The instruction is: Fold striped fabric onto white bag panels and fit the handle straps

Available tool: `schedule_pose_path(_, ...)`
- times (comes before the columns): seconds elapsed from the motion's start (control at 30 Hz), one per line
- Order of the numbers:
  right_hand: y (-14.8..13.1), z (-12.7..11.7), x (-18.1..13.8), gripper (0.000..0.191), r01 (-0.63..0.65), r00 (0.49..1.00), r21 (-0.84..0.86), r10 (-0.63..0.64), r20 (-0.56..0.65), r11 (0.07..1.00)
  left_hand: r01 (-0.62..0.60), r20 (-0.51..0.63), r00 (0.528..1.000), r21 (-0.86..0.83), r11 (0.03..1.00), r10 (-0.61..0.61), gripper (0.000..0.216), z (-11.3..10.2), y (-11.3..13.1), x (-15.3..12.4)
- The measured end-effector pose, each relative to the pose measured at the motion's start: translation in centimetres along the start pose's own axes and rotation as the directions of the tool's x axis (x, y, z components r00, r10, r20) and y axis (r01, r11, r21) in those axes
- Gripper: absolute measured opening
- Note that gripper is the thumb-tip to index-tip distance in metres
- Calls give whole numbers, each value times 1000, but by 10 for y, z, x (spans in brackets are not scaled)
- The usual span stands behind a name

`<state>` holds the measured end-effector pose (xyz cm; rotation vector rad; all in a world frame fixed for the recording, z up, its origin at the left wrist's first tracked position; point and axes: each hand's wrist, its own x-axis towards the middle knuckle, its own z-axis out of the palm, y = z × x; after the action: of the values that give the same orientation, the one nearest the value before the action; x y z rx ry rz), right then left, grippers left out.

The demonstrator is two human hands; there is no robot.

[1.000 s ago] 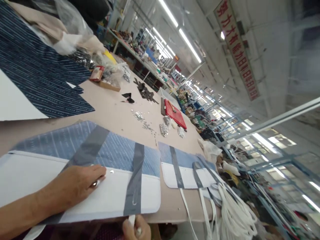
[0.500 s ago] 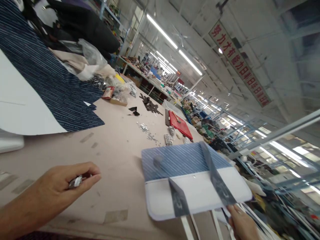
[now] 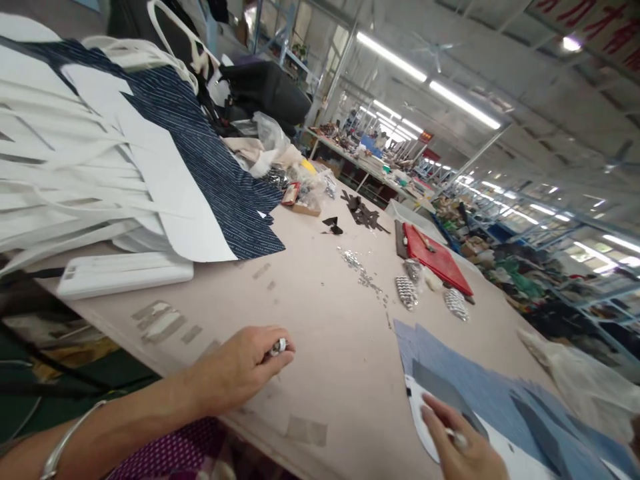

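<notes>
My left hand is closed above the bare tabletop, with a small silvery and white item showing between thumb and fingers; its kind is unclear. My right hand is at the lower right, thumb and index finger together at the white part of a blue-and-white fabric panel. Something small and whitish shows among its fingers, too unclear to name. Overlapping blue striped fabric pieces with dark grey straps lie around and beyond this hand.
Small metal pieces lie scattered mid-table. Dark strips, a red flat item and silvery bundles sit farther back. White straps, dark striped fabric and a white flat box occupy the left.
The view has swung left, showing more of the table's left side. The strapped blue-and-white panel, raised before, now appears lower right among other pieces. The left hand still holds its small item.
</notes>
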<state>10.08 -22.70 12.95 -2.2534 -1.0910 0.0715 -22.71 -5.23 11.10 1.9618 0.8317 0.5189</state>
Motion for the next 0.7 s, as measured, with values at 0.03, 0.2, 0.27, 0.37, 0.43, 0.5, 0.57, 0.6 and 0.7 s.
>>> schedule_pose_path(0.03, -26, 20, -9, 24, 73, 996, 72, -75, 37, 995, -4, 15, 1000, 3, 1000, 4, 21, 0, 1, -1)
schedule_pose_path(0.2, -145, 90, -36, 24, 491, 797, 349, -573, 191, 798, -41, 39, 998, -10, 999, 41, 24, -4, 1, -5)
schedule_pose_path(0.27, -167, 101, -39, 28, 568, 711, 379, -668, 222, 730, -83, 35, 996, -56, 995, 85, 25, -7, -1, -5)
schedule_pose_path(0.37, -180, 111, -37, 31, 617, 646, 397, -725, 238, 680, -103, 37, 994, -69, 992, 106, 27, -11, -7, -5)
schedule_pose_path(0.43, -181, 117, -36, 30, 645, 626, 383, -745, 231, 661, -90, 47, 995, -51, 995, 92, 28, -13, -12, -4)
schedule_pose_path(0.5, -182, 123, -36, 29, 682, 605, 348, -764, 225, 643, -65, 69, 995, -59, 996, 69, 27, -15, -17, -3)
schedule_pose_path(0.57, -183, 129, -35, 28, 720, 579, 312, -785, 222, 620, -38, 90, 995, -88, 995, 46, 25, -17, -21, -3)
schedule_pose_path(0.6, -183, 131, -35, 27, 735, 567, 298, -793, 222, 609, -24, 97, 995, -104, 994, 34, 24, -18, -22, -3)
schedule_pose_path(0.7, -186, 134, -34, 27, 749, 544, 299, -806, 233, 591, -4, 112, 993, -159, 987, 22, 24, -20, -24, -3)
